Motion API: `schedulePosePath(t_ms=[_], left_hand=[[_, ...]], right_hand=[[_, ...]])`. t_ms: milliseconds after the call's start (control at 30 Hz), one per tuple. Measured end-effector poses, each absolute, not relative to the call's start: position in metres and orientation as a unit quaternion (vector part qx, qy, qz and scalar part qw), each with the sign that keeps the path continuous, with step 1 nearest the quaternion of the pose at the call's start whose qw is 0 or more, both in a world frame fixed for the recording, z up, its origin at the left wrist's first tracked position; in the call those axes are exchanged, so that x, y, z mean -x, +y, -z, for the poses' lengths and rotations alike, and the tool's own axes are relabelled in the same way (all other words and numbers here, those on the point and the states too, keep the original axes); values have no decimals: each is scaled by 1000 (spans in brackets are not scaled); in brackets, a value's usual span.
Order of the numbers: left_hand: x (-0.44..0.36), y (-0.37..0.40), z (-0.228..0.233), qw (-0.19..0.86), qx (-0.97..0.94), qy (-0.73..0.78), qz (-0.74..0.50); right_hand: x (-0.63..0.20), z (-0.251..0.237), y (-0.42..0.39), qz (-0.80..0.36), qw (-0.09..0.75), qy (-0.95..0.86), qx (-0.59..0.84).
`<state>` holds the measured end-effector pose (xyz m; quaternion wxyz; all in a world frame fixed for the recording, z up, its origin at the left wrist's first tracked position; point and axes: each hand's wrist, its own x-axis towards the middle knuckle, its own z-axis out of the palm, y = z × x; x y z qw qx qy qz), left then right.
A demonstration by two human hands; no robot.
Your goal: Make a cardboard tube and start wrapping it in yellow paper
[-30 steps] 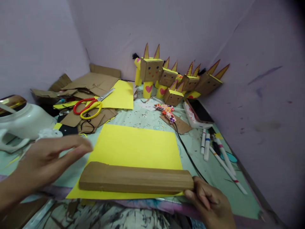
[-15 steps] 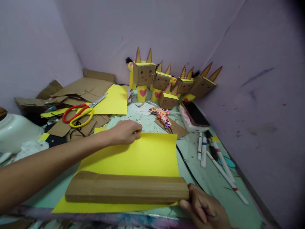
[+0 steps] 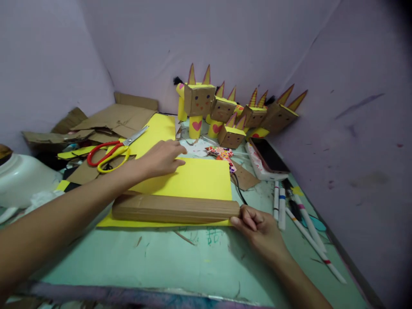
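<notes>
A yellow paper sheet point(image 3: 196, 176) lies on the table with a brown cardboard tube point(image 3: 177, 208) across its near part. My left hand point(image 3: 162, 159) reaches over the sheet's far left edge, thumb and fingers apart, holding nothing that I can see. At the tube's right end my right hand point(image 3: 257, 227) is closed, its fingers curled at the opening and the thumb by the sheet's near right corner. Whether it pinches the paper too is unclear.
Red-and-yellow-handled scissors point(image 3: 117, 150) lie on cardboard scraps point(image 3: 112, 118) at left, near a white container point(image 3: 24, 178). Behind stand horned cardboard figures point(image 3: 199, 101). A patterned glue gun point(image 3: 222, 152), a phone point(image 3: 269, 155) and several markers point(image 3: 282, 210) are at right.
The sheet and tube have moved away from the table's near edge, and my right hand has gone with them. My left hand's fingers have let go of the sheet's far edge and spread.
</notes>
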<state>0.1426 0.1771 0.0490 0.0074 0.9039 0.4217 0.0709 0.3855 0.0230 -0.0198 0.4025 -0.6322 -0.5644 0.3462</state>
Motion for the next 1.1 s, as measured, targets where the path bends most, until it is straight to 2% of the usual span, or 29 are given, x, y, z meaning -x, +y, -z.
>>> schedulePosePath(t_ms=[100,133,200,267,433,667,767,1000,1100], left_hand=[[-109,124,-69,7,-889,422,-178],[-98,106,-69,40,-884,405,-231],[-78,77,-58,87,-877,394,-262],[-65,61,-36,88,-848,438,-284],[-55,68,5,113,-854,442,-249],[-55,78,8,138,-834,477,-239],[-57,79,7,100,-846,460,-251],[-68,82,3,-104,-892,361,-252],[-70,80,0,-101,-886,399,-213]], right_hand=[[-388,25,19,-354,408,-554,633],[-388,27,19,-357,410,-551,633],[-390,30,18,-364,415,-545,631],[-391,33,18,-374,422,-538,626],[-388,36,17,-395,459,-500,619],[-377,37,18,-438,536,-417,589],[-375,34,21,-460,564,-381,570],[-373,27,25,-510,599,-319,529],[-370,26,24,-510,616,-299,521]])
